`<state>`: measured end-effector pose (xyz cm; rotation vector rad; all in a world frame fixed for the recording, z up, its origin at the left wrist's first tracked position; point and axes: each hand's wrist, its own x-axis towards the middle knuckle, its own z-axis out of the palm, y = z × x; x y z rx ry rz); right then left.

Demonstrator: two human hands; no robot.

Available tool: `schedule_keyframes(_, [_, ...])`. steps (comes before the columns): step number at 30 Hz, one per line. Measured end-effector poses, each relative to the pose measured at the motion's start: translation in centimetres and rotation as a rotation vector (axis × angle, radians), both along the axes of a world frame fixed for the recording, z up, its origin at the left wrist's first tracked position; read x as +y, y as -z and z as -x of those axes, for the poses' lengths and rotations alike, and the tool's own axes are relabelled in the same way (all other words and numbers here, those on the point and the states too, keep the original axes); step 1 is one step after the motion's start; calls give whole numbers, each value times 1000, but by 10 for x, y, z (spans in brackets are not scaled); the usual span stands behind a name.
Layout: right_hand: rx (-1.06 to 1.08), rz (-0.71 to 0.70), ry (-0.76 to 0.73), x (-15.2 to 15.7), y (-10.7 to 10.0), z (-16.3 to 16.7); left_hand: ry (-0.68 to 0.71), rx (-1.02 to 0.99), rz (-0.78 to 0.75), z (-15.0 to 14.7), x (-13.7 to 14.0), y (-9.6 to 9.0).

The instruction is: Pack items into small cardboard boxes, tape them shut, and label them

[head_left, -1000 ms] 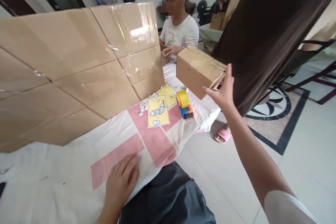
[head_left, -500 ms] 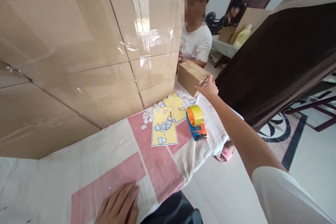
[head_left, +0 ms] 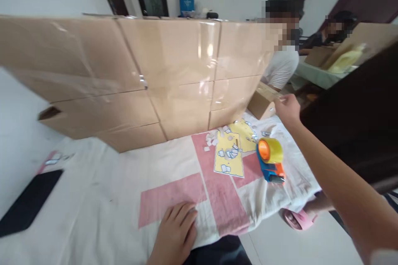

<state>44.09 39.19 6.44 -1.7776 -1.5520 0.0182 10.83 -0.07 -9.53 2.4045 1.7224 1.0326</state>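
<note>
My right hand [head_left: 287, 109] reaches out at the far right end of the table, its fingers closed on the near top edge of a small cardboard box [head_left: 261, 101]. The far part of that box is hidden behind a wall of taped cardboard boxes [head_left: 180, 103]. My left hand [head_left: 177, 232] lies flat on the tablecloth [head_left: 121, 198] near the front edge, holding nothing. A blue and orange tape dispenser [head_left: 269, 161] with a yellow roll sits below my right forearm. Beside it lie yellow printed sheets [head_left: 228, 169] with small whitish pieces [head_left: 212, 137] scattered over and around them.
Across the table a person in a white shirt [head_left: 284, 64] is partly hidden by the boxes. Another person sits farther back, near a yellow bottle [head_left: 346, 60]. A black flat object [head_left: 29, 203] lies at the left. A pink slipper [head_left: 298, 219] shows on the floor.
My view has swung left, so the table and boxes appear farther right. The small box now sits partly behind the box wall, with my right hand still at its near end. My left hand stays on the cloth.
</note>
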Motion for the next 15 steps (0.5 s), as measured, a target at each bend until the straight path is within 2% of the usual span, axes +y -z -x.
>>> schedule_keyframes(3, [61,-29,-224,-54,6,51,26,-270,26,0,-2,-11])
schedule_keyframes(6, [82,0,-575,-108,20,128,-8,-496,11,19,-9,-20])
schedule_keyframes(8, [145,39,-882,-143,31,190,-105,-575,4,48,-16,-26])
schedule_keyframes(9, [192,70,-1040,-159,36,224,-170,-593,-1,68,-18,-30])
schedule_keyframes(11, [271,140,-1258,-190,47,293,-331,-614,-24,121,-20,-38])
schedule_keyframes(13, [340,199,-1408,-217,57,365,-539,-639,-46,188,-13,-49])
schedule_keyframes(15, [414,341,-1464,-235,67,437,-737,-730,-119,261,2,-63])
